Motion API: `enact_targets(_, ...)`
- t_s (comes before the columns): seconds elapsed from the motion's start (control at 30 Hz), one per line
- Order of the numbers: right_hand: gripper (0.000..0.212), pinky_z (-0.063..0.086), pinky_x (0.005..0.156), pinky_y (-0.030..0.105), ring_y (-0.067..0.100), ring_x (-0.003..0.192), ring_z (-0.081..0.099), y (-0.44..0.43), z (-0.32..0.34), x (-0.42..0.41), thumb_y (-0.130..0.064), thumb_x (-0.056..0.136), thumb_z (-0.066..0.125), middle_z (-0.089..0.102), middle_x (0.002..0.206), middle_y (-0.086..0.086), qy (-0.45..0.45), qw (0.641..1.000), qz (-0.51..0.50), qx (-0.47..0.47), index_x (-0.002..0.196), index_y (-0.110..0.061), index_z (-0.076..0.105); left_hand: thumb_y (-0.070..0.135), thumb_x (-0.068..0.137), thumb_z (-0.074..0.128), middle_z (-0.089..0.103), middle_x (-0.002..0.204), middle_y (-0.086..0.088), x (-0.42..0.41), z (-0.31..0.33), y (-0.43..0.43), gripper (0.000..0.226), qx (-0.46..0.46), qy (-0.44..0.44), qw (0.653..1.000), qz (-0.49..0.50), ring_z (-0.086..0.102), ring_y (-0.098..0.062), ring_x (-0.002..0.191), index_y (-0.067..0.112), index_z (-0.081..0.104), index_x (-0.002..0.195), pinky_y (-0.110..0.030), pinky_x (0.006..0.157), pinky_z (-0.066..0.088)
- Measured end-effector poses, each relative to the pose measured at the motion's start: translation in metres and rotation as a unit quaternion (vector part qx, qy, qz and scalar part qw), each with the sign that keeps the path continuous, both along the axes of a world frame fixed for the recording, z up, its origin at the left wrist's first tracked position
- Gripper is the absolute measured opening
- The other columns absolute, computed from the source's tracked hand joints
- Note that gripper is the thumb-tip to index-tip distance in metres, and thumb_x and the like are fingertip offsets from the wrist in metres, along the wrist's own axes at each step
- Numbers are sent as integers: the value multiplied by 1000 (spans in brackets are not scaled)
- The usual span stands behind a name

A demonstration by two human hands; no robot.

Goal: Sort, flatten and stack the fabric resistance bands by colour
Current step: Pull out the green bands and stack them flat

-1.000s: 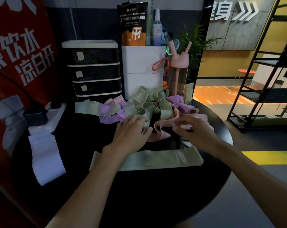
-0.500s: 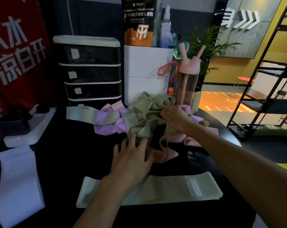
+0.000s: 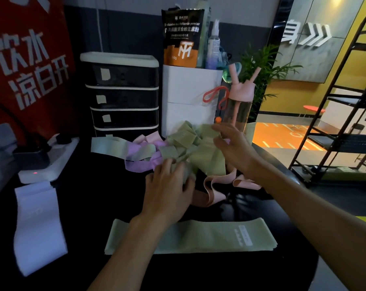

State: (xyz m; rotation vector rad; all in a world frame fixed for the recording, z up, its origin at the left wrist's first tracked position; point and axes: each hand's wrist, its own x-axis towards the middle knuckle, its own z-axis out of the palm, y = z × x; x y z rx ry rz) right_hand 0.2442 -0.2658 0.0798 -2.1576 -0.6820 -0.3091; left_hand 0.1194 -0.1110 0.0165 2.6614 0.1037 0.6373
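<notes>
A tangled pile of fabric bands lies at the back of the black round table (image 3: 94, 206): olive green bands (image 3: 188, 141) on top, purple ones (image 3: 140, 164) to the left, pink ones (image 3: 217, 183) to the front right. My left hand (image 3: 169, 192) grips the near end of a green band in the pile, fingers curled into the fabric. My right hand (image 3: 234, 145) pinches the upper folds of the green bands between thumb and fingers. A flattened green stack (image 3: 209, 238) lies near me, partly under my left forearm. A flat pale lavender band (image 3: 39, 223) lies at the left.
Behind the pile stand a black drawer unit (image 3: 121, 93), a white box (image 3: 188, 97) with a pouch and spray bottle, and a pink water bottle (image 3: 241, 101). A white power strip (image 3: 50, 162) sits at the left. A black metal rack (image 3: 335, 131) stands beyond the table's right edge.
My left hand moved forward from the table near the flat stack into the pile and took hold of a green band. My right hand stayed on the green bands and lifted slightly.
</notes>
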Motion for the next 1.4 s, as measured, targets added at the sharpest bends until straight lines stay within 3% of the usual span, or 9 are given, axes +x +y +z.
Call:
enact_targets(0.1, 37, 38, 105, 33, 17, 123, 49, -4, 20, -20, -2, 95, 50, 49, 135, -3, 15, 996, 53, 69, 131, -9, 58, 45, 91, 34, 60, 113, 1, -6, 18, -1, 44, -51, -87, 995, -25, 57, -26, 108, 21, 62, 116, -47, 87, 48)
enact_targets(0.27, 42, 40, 109, 48, 24, 124, 53, -6, 54, -59, -11, 76, 52, 60, 130, 3, 61, 976, 109, 176, 111, -29, 65, 28, 95, 49, 59, 122, 3, -15, 62, -2, 35, -151, -158, 972, -80, 57, -16, 110, 19, 61, 126, -36, 97, 45)
enact_targets(0.43, 42, 43, 106, 53, 27, 120, 58, -5, 87, -87, -9, 77, 53, 61, 127, 13, 78, 960, 145, 228, 116, -18, 65, 26, 99, 56, 58, 134, 2, -13, 116, 8, 40, -234, -191, 949, -91, 58, -11, 113, 16, 53, 138, -34, 96, 50)
enact_targets(0.63, 32, 48, 103, 49, 22, 114, 63, -3, 107, -105, -1, 90, 52, 67, 120, 5, 89, 941, 183, 272, 116, -14, 64, 22, 97, 63, 69, 113, -6, -19, 151, 7, 37, -354, -121, 918, -133, 65, -9, 98, 5, 59, 130, -14, 79, 52)
enact_targets(0.83, 22, 58, 84, 44, 6, 79, 67, 0, 113, -117, -1, 90, 63, 67, 88, -7, 11, 964, 97, 247, 109, -11, 61, 8, 94, 65, 74, 94, -18, -28, 148, 3, 14, -417, -136, 882, -172, 68, -20, 80, 1, 66, 105, -29, 71, 55)
enact_targets(0.97, 25, 58, 69, 45, 29, 88, 68, 0, 119, -119, 2, 87, 67, 67, 82, -1, -9, 967, 63, 246, 105, -8, 53, 14, 94, 67, 75, 91, -8, -32, 148, -1, 10, -409, -121, 884, -192, 69, -18, 83, 15, 65, 104, -32, 73, 55)
enact_targets(1.1, 28, 57, 71, 56, 42, 93, 65, -3, 118, -118, 5, 88, 63, 68, 94, 20, -12, 960, 43, 278, 99, -17, 50, 11, 90, 72, 75, 102, -15, -35, 129, 4, 31, -449, 6, 862, -235, 72, -28, 94, 14, 61, 118, -38, 77, 59)
enact_targets(1.27, 30, 57, 54, 33, 15, 69, 67, -16, 107, -107, 8, 90, 59, 71, 88, 7, 16, 951, 26, 308, 100, -18, 47, 12, 93, 68, 75, 83, 3, -43, 104, 8, 22, -364, 100, 897, -230, 70, -2, 83, 14, 63, 114, -6, 67, 48)
enact_targets(1.4, 26, 58, 66, 44, 26, 78, 61, -36, 86, -94, 9, 90, 57, 65, 86, 6, 28, 951, -2, 308, 85, -17, 54, 20, 93, 69, 74, 105, -18, -47, 97, 20, 30, -331, 147, 904, -225, 69, -25, 105, 22, 61, 121, -1, 76, 45)
